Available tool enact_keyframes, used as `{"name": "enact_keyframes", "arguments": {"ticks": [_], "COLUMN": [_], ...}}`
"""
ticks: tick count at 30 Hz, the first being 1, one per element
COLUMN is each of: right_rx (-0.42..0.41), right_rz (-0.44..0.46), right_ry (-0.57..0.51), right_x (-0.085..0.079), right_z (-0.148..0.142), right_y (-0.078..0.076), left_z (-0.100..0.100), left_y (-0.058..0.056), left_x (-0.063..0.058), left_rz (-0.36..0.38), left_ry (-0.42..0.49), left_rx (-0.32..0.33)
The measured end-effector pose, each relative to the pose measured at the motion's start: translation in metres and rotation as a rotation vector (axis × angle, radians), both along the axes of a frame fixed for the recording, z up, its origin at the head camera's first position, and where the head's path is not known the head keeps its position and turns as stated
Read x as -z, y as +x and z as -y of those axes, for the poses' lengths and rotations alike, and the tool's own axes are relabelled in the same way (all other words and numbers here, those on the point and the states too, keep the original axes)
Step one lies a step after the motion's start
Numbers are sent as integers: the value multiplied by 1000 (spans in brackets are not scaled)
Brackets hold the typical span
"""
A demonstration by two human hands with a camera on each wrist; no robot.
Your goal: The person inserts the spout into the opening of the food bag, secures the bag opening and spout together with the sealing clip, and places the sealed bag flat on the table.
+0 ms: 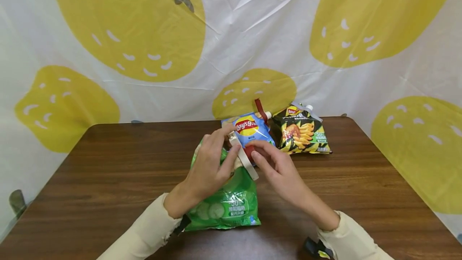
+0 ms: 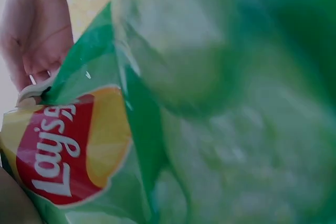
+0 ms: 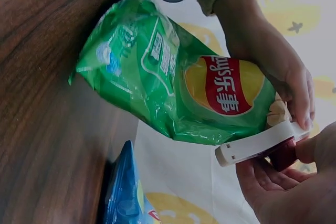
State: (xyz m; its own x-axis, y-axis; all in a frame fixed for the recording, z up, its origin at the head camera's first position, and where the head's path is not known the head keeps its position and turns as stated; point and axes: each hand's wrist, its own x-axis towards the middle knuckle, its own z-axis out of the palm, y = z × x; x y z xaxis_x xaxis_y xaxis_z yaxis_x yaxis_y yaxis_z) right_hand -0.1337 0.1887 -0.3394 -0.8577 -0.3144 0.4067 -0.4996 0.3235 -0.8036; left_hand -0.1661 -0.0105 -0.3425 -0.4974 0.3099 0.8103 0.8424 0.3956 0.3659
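Observation:
A green Lay's chip bag (image 1: 231,208) stands upright on the table, its printed front filling most of the left wrist view. Across its top edge lies a white bag clip (image 3: 257,142) with a dark red cap (image 3: 283,155) sticking out from it. My left hand (image 1: 205,169) pinches the clip's far end and the bag top between thumb and fingers. From the other side, my right hand (image 1: 283,171) grips the red cap with thumb and fingertips. Beyond the cap, some of the right fingers are hidden in the right wrist view.
Behind the green bag lies a blue Lay's bag (image 1: 265,131) with a dark red clip strip (image 1: 260,109) and white cap. To its right sits a black chip bag (image 1: 301,135) with a grey clip. A patterned cloth (image 1: 162,99) hangs behind the brown wooden table (image 1: 119,171).

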Motion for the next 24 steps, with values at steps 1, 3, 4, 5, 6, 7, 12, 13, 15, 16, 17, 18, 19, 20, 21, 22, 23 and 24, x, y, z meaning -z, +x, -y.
{"name": "enact_keyframes", "arguments": {"ticks": [1, 3, 4, 5, 6, 7, 12, 13, 15, 16, 17, 18, 19, 20, 21, 22, 23, 24], "right_rx": [-7, -22, -34, -45, -56, -67, -108, -101, -75, -60, -46, -32, -17, -5, 4, 12, 16, 19], "right_rz": [2, 8, 9, 9, 4, -5, -45, -49, -57, -62, -70, -80, -93, -112, -133, -156, -176, -197], "right_ry": [-12, -28, -34, -36, -35, -30, -34, -32, -25, -22, -18, -12, -3, 7, 18, 30, 42, 57], "right_x": [1, 2, 2, 2, 3, 3, 5, 4, 3, 2, 2, 1, 0, -1, -2, -3, -5, -6], "right_z": [1, 2, 2, 3, 4, 4, 8, 8, 10, 10, 10, 11, 11, 11, 11, 11, 11, 11], "right_y": [0, 0, 0, 1, 1, 1, 1, 1, 3, 4, 5, 6, 7, 8, 9, 9, 10, 11], "left_z": [0, 0, -1, -1, 0, 0, 0, 0, 0, 0, 0, 0, 0, -1, -1, -2, -2, -3], "left_y": [0, 1, 1, 2, 2, 2, 4, 5, 6, 7, 8, 9, 10, 11, 12, 13, 14, 14], "left_x": [0, -1, -2, -3, -3, -3, -4, -4, -5, -6, -7, -8, -9, -10, -11, -12, -13, -13], "left_rz": [5, 14, 22, 29, 39, 46, 58, 51, 27, 16, 4, -5, -11, -13, -12, -4, 1, 7], "left_ry": [9, 28, 38, 47, 54, 60, 51, 47, 39, 36, 34, 34, 34, 35, 39, 46, 55, 62], "left_rx": [5, 15, 23, 30, 35, 36, 27, 28, 41, 52, 63, 78, 94, 110, 124, 137, 149, 160]}}
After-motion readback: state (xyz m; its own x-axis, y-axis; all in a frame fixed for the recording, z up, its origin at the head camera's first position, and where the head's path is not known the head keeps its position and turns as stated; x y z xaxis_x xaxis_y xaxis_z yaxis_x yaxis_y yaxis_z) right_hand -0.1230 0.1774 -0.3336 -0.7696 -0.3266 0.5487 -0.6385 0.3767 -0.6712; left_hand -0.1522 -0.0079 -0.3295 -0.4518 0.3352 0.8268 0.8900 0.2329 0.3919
